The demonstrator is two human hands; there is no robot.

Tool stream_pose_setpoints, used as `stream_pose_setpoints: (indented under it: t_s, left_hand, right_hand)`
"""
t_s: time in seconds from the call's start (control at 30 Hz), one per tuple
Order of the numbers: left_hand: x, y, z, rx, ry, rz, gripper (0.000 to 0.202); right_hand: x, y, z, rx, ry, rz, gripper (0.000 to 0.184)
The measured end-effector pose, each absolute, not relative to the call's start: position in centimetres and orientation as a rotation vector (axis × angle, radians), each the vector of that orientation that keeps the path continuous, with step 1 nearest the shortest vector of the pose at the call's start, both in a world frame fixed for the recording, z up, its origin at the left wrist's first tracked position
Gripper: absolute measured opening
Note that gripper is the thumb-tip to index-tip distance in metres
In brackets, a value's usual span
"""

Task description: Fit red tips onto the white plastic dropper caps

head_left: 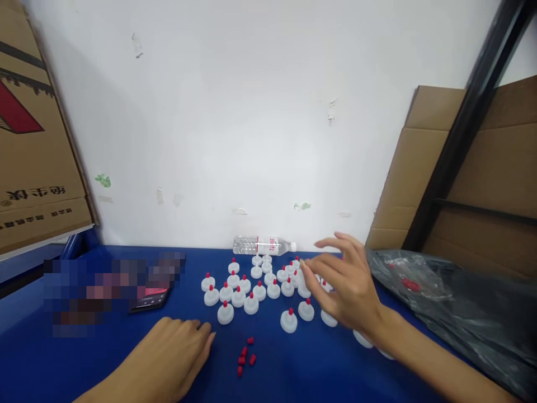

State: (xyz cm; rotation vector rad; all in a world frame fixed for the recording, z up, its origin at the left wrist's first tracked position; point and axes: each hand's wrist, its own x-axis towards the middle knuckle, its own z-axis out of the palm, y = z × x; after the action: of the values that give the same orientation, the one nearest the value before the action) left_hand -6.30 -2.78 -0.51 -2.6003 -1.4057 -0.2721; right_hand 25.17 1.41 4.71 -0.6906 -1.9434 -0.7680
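My right hand point(348, 280) reaches over a group of white round caps point(250, 305) with red tips. Its fingers are stretched and apart, the thumb and forefinger tips near each other, and I see nothing held. Several caps are partly covered by this hand and wrist. My left hand point(180, 350) rests palm down on the blue tabletop point(302, 369) with curled fingers; whatever may be under them is hidden. Just right of it lie several loose small red tips point(242, 360). A few white caps at the back point(256, 272) show no red.
A clear plastic bottle point(264, 245) lies along the white wall. On the left is a phone point(151, 298), partly blurred out. Dark plastic bags point(465, 313) cover the right side, a clear bag point(419, 280) with red pieces among them. Cardboard point(42, 140) stands at left.
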Motion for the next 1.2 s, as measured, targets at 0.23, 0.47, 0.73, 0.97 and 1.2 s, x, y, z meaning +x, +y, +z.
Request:
stream_pose_setpoints:
  t_s: [0.23, 0.47, 0.73, 0.97, 1.2]
  left_hand:
    - [-0.9, 0.3, 3.9, -2.637, -1.396, -0.482, 0.031]
    - [1.7, 2.5, 2.4, -2.718, -0.989, -1.028, 0.028]
    - [0.2, 2.0, -0.7, -2.739, -0.918, -0.949, 0.033]
    - [0.8, 1.6, -1.1, -2.784, -0.832, -1.073, 0.023]
    - [1.3, 0.6, -0.9, -2.815, -0.779, -1.022, 0.025]
  right_hand:
    - [23.9, -2.3, 1.6, -0.709, -2.069, -0.584, 0.012]
    - [24.0, -2.1, -0.4, -0.703, -2.118, -0.556, 0.021]
    - [24.5, -1.7, -0.9, -0.791, -2.223, -0.182, 0.036]
    - [24.6, -1.7, -1.1, -0.722, -2.230, -0.105, 0.050]
    - [24.8, -1.3, -1.7, -0.718, -2.171, -0.049, 0.057]
